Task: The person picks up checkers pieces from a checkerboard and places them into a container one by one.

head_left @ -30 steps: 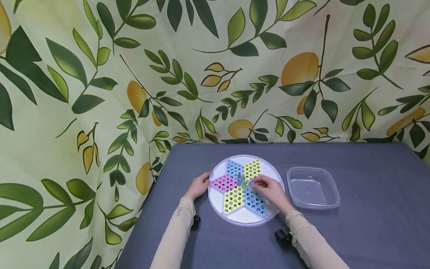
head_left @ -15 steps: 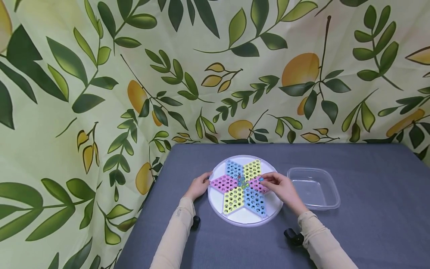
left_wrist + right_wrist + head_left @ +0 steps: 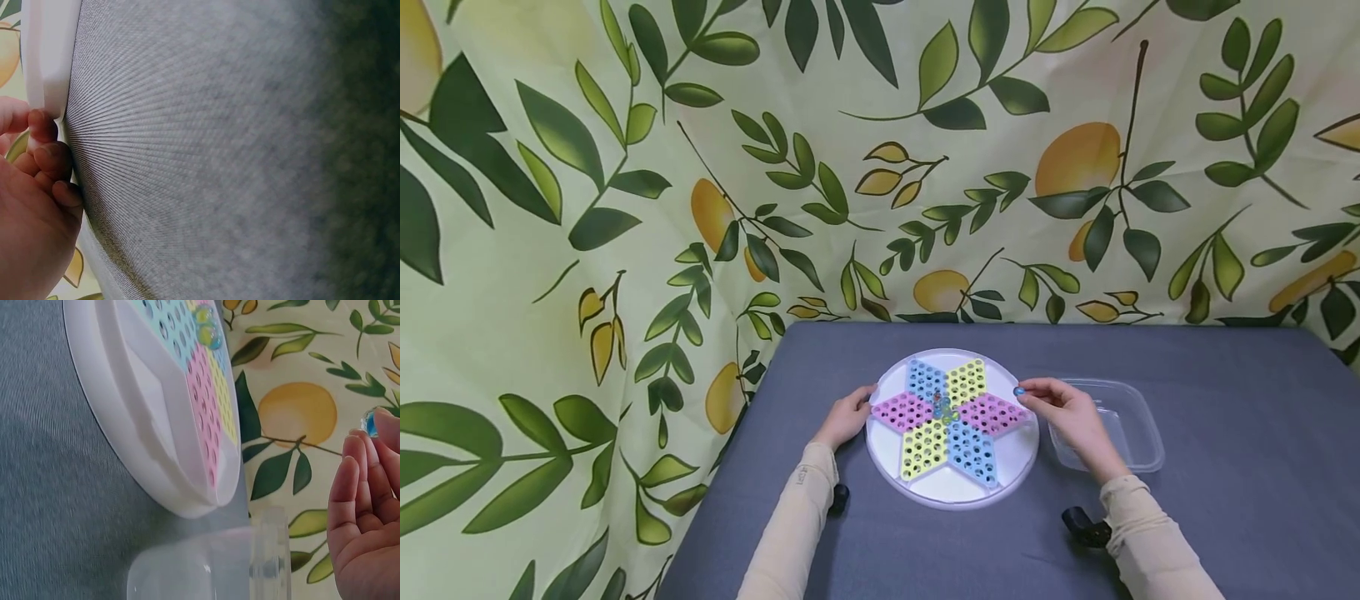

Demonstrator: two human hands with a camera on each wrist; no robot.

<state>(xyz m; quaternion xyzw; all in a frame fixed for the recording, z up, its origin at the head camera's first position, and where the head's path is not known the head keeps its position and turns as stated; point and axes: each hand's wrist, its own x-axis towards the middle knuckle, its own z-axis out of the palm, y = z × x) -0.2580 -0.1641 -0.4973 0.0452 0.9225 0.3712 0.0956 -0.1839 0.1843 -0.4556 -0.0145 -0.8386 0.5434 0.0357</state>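
Observation:
A round white Chinese checkers board (image 3: 943, 489) with a star of pink, yellow and blue holed sections lies on the table. My left hand (image 3: 842, 418) holds its left rim; the left wrist view shows curled fingers (image 3: 53, 159) against the edge. Several marbles (image 3: 946, 411) sit at the star's centre. Between thumb and fingertips, my right hand (image 3: 1070, 417) pinches a blue marble (image 3: 1018, 391) above the board's right rim. That marble (image 3: 370, 424) also shows clear of the board in the right wrist view.
A clear plastic container (image 3: 1142, 425) stands right of the board, partly behind my right hand. The grey cloth-covered table (image 3: 1247, 467) meets a leaf-patterned curtain (image 3: 820, 267) at the back and left. Black wrist cameras (image 3: 1086, 529) hang under the sleeves.
My right hand has lifted the blue marble from near the star's centre and carried it right, past the pink section towards the container. My left hand stays at the rim.

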